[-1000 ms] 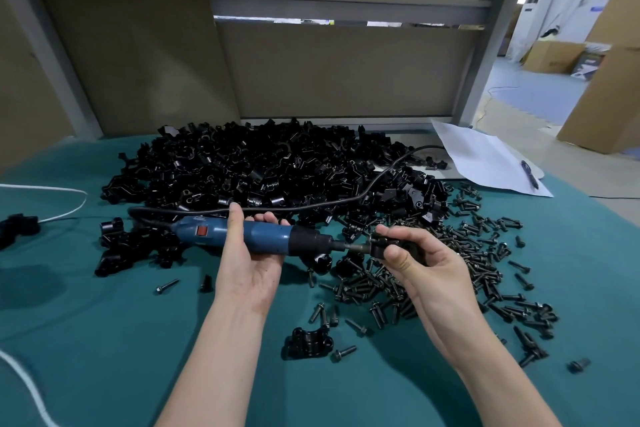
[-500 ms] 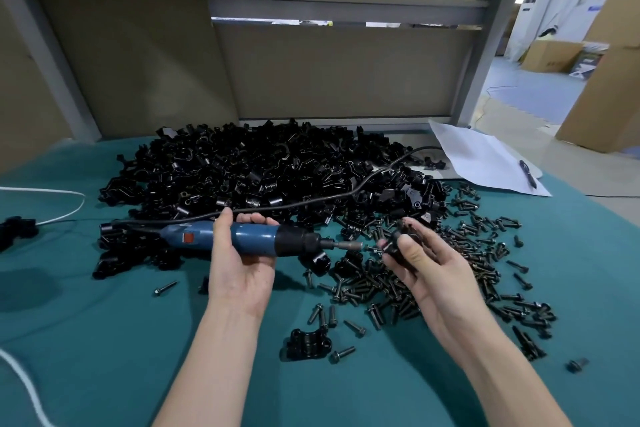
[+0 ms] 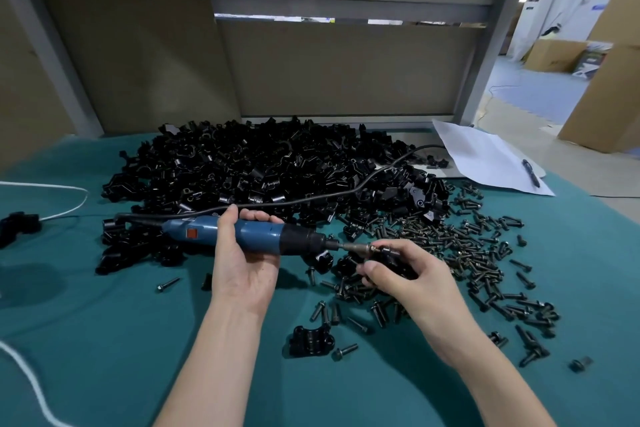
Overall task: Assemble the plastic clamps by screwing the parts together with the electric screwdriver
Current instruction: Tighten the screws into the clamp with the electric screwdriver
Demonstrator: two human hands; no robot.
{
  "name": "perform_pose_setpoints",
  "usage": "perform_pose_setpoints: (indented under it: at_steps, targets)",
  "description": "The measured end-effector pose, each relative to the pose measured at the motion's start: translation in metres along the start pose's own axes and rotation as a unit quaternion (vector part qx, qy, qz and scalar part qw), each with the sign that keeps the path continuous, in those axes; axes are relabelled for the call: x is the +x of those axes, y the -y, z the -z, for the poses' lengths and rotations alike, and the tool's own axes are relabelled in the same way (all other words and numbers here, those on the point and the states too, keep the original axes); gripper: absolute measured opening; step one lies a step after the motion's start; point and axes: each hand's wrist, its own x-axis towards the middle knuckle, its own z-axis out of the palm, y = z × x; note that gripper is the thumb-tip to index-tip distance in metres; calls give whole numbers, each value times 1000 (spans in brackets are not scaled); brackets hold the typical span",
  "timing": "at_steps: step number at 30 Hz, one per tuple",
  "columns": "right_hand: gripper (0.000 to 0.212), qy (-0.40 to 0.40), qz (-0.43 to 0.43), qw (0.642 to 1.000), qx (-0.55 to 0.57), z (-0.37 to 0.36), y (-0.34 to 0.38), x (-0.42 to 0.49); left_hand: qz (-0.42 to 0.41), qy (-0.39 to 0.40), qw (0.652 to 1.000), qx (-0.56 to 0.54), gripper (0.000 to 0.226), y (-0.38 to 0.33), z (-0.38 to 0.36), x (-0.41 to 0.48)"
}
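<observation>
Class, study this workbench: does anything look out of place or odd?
Nothing looks damaged. Loose screws sprawl over the cloth, and the cord of the screwdriver trails across the pile of clamp parts, where it might snag.

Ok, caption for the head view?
Left hand holds electric screwdriver, bit at the clamp in right hand.

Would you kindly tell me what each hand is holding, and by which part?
The left hand grips the blue electric screwdriver around mid-body. The right hand pinches a small black clamp part at the bit.
</observation>
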Motion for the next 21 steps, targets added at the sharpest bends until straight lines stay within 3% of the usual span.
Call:
perform_pose_setpoints:
  at_steps: [14, 21]
  targets:
    - [31, 8, 47, 992, -115, 0, -6, -3, 9, -12, 999, 41, 16, -2, -1, 0]
    - [30, 8, 47, 992, -120, 1, -10, -1, 7, -9, 999, 47, 19, -2, 0, 0]
